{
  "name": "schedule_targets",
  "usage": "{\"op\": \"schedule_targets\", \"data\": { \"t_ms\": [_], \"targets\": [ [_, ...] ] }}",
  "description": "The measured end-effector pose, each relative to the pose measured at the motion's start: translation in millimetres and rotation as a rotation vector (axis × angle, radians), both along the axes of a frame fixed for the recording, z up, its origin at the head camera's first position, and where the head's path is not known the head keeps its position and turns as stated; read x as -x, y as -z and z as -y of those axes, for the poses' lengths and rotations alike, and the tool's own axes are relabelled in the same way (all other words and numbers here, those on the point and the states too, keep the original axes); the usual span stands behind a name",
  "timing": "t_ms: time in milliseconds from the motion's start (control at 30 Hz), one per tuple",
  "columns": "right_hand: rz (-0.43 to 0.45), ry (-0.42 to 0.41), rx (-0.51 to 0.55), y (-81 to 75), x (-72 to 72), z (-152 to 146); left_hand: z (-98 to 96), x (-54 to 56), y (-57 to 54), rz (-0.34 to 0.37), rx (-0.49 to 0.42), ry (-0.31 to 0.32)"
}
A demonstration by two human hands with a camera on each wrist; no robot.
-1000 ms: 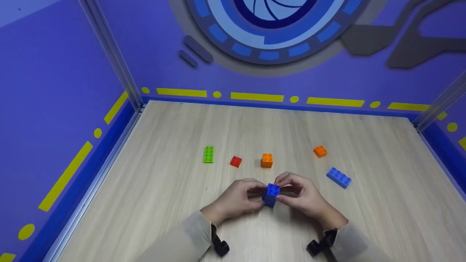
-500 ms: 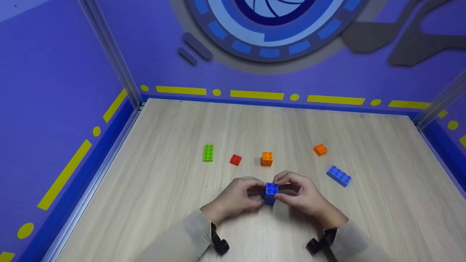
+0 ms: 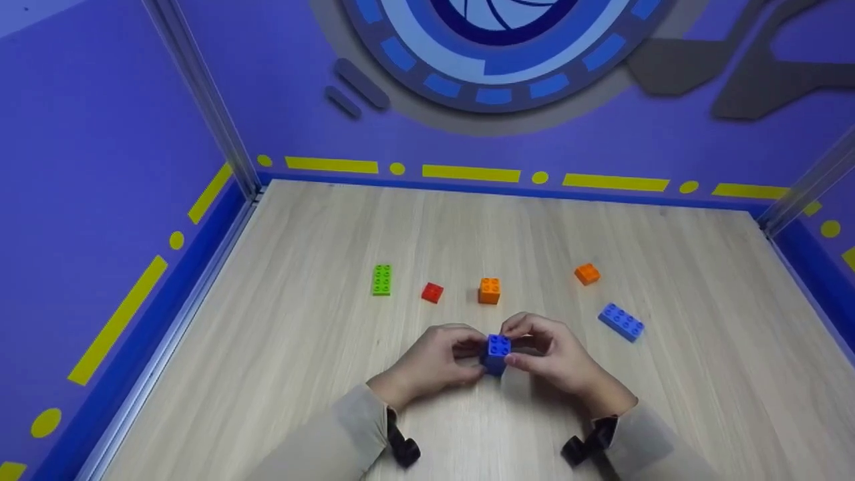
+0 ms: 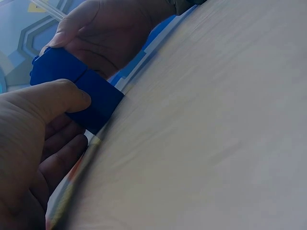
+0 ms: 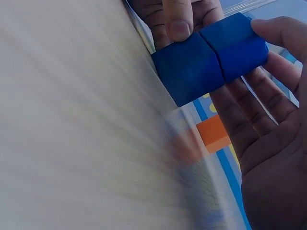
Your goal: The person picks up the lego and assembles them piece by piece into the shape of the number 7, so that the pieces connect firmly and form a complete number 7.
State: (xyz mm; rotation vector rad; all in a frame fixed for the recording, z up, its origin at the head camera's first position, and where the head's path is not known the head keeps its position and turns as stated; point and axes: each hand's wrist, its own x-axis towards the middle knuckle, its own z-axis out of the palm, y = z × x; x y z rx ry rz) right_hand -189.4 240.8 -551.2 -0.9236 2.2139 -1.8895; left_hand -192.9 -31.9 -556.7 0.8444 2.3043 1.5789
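Note:
Two blue toy building bricks stand stacked as a short tower between the hands, upright on the near middle of the table in the head view. The studded top of the upper blue brick (image 3: 499,345) faces the camera. My left hand (image 3: 437,361) grips the lower blue brick (image 4: 104,102), its thumb flat against one side. With thumb and fingertips, my right hand (image 3: 558,354) pinches the upper brick near its top edge. Only a thin seam shows between the two bricks in the right wrist view, where their faces line up.
Beyond the hands lie a green brick (image 3: 382,280), a flat red brick (image 3: 432,292) and a taller orange brick (image 3: 489,291). To the right are a small orange brick (image 3: 588,274) and a long blue brick (image 3: 621,322). Blue-purple panels (image 3: 467,150) wall the table in.
The upper blue brick has turned slightly and shifted a little left, now square over the lower one. Both hands keep their grip. The head view has tilted slightly.

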Motion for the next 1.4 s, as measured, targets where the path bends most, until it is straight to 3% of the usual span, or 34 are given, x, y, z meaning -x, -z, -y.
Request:
{"op": "schedule_targets", "data": {
  "t_ms": [167, 800, 967, 1200, 1400],
  "targets": [
    [-0.007, -0.006, 0.03, 1.7, 0.2, 0.9, -0.3, -0.3, -0.8, 0.005, -0.003, 0.001],
    [0.025, -0.003, -0.021, -3.9, 0.9, 1.2, -1.1, 0.4, -1.3, 0.014, -0.016, -0.001],
    [0.035, -0.02, -0.016, -3.9, 1.0, 1.0, -1.9, -1.2, -2.6, 0.023, -0.072, 0.0],
    [0.035, -0.048, -0.02, -4.7, 4.9, -1.9, -7.1, -3.0, -7.7, 0.072, -0.246, -0.015],
    [0.049, -0.077, -0.024, -6.3, 4.5, -3.4, -10.8, -6.4, -8.5, 0.071, -0.28, -0.02]
  ]
}}
